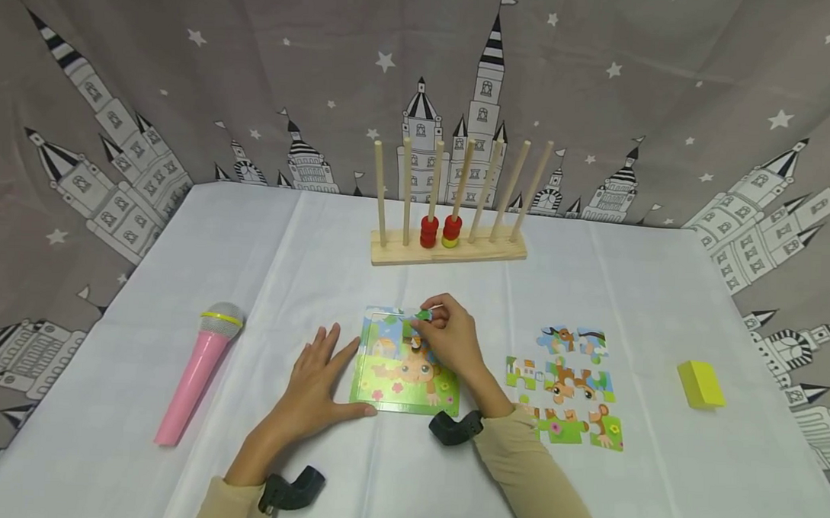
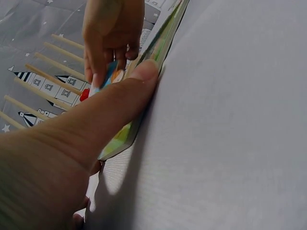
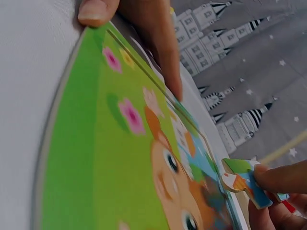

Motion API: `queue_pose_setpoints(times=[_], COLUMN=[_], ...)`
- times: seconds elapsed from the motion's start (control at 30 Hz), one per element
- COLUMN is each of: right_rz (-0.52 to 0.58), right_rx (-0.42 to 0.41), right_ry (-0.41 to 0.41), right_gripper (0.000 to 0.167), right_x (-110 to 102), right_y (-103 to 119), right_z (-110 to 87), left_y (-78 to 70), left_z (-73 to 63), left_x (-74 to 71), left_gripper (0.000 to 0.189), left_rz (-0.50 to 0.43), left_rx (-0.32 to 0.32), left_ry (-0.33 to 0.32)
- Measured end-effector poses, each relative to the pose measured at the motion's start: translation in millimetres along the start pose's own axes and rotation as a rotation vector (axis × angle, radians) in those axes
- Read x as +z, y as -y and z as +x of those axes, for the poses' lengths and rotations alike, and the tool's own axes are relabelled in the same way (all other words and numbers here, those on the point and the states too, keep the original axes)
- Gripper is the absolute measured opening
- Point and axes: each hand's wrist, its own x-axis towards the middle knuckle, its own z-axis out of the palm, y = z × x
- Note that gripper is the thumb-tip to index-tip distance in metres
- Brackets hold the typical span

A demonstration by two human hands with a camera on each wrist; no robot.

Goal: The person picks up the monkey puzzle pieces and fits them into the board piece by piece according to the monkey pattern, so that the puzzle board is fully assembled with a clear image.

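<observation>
Tan sleeves [image 1: 538, 477] are closest to the cam. Jigsaw piece [image 3: 249, 184] is pinched in the right hand [image 1: 453, 336], up at the 12-to-1 o'clock side of the monkey puzzle board [image 1: 404, 406]. Left hand [image 1: 317, 389] is spread wide, no grip, thumb touching the board's 7 o'clock corner. Loose pieces [image 1: 563, 388] sit at 3, yellow block [image 1: 700, 385] farther out, pink microphone [image 1: 199, 377] at 9, peg abacus [image 1: 477, 250] just past 12, all on the bench [image 1: 661, 481].
</observation>
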Motion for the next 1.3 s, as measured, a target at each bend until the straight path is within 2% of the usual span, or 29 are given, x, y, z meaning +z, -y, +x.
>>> queue_pose_setpoints(times=[0.3,0.57,0.87,1.0,1.3], right_rz=[0.031,-0.018,-0.144,-0.186,-0.233], right_rx=[-0.02,-0.004,-0.049,-0.074,-0.121], right_ry=[0.063,0.082,0.018,-0.009,-0.055], right_gripper=[0.023,0.023,0.02,0.026,0.028], right_x=[30.2,41.5,46.2,48.2,52.8], right_y=[8.9,10.1,7.4,7.2,6.1], right_z=[7.5,10.6,10.7,8.1,3.6], left_y=[0.9,2.4,1.6,1.9,0.2], left_z=[-0.5,-1.9,-1.5,-1.0,-0.9], left_x=[-0.6,-0.5,-0.5,0.1,-0.4], left_gripper=[0.098,0.097,0.097,0.098,0.097], left_rz=[0.008,0.004,0.008,0.016,0.024], left_rx=[0.018,0.035,0.039,0.042,0.034], left_ry=[-0.006,-0.015,-0.012,-0.015,-0.013])
